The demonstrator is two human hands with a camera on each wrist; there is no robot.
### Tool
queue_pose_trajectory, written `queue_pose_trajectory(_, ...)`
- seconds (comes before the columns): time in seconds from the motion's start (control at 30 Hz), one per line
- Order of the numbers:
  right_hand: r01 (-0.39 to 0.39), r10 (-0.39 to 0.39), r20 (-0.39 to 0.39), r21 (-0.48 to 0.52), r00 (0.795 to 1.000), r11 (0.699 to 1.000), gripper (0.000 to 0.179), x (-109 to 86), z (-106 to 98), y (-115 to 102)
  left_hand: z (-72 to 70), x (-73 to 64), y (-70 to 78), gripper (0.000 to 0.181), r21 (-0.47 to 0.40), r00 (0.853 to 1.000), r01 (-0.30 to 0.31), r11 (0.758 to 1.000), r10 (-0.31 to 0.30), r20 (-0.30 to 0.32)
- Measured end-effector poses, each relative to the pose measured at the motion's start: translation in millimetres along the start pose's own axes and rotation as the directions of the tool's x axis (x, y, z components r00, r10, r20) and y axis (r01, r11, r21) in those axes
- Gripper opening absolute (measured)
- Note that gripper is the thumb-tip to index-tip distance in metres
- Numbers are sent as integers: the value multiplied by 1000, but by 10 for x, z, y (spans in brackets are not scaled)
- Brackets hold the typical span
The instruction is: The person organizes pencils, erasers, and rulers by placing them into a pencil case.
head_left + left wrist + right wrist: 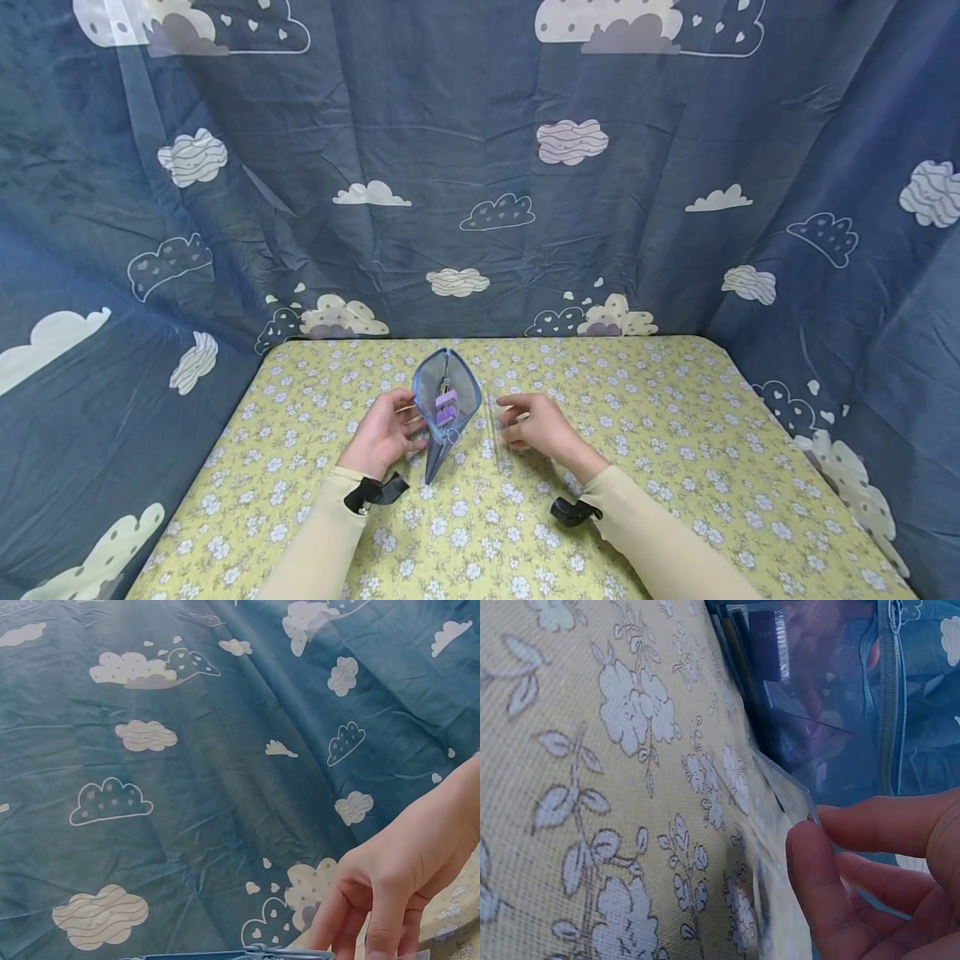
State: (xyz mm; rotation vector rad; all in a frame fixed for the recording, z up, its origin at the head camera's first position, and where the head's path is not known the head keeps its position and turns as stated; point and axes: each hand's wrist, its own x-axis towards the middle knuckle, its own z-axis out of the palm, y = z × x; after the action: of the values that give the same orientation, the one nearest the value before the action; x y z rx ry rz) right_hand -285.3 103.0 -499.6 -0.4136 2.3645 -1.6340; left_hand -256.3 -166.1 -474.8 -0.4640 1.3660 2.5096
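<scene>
A see-through pencil case (pixel 469 398) with blue edging stands with its mouth wide apart near the middle of the table. My left hand (pixel 384 435) holds it by its left side. Purple items (pixel 446 407) and thin, pen-like things show inside. Just right of the case, my right hand (pixel 543 429) pinches a clear flat plastic strip (pixel 492 429), like a ruler, between thumb and fingers. The right wrist view shows the strip's clear corner (pixel 791 784) at the fingertips, close to the case (pixel 832 690). Only the case's blue rim (pixel 202 955) appears in the left wrist view.
A yellow floral cloth (pixel 637 400) covers the table. Dark blue curtains (pixel 420 108) with cloud prints hang behind it and on both sides. Black straps (pixel 375 492) circle the wrists over light sleeves.
</scene>
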Motion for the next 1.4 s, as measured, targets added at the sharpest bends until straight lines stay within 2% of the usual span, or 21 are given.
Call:
queue_pose_trajectory(0.4,-5,7,-43,53,999,999,65,-26,-63,-52,10,0,10,18,-1,1000,1,1000,0,8)
queue_pose_trajectory(0.63,5,3,-92,88,996,996,67,-45,-94,-112,19,-22,12,29,20,999,-5,1000,4,43)
queue_pose_trajectory(0.83,20,-8,-120,99,993,995,70,-43,-125,-160,11,-60,29,25,33,997,-19,999,16,73)
queue_pose_trajectory(1.13,30,-18,-100,121,995,992,70,-75,-153,-211,19,-74,30,25,59,995,-23,998,17,100)
queue_pose_trajectory(1.4,50,-42,-65,126,997,991,65,-112,-171,-290,27,-56,30,15,46,997,-19,999,15,78)
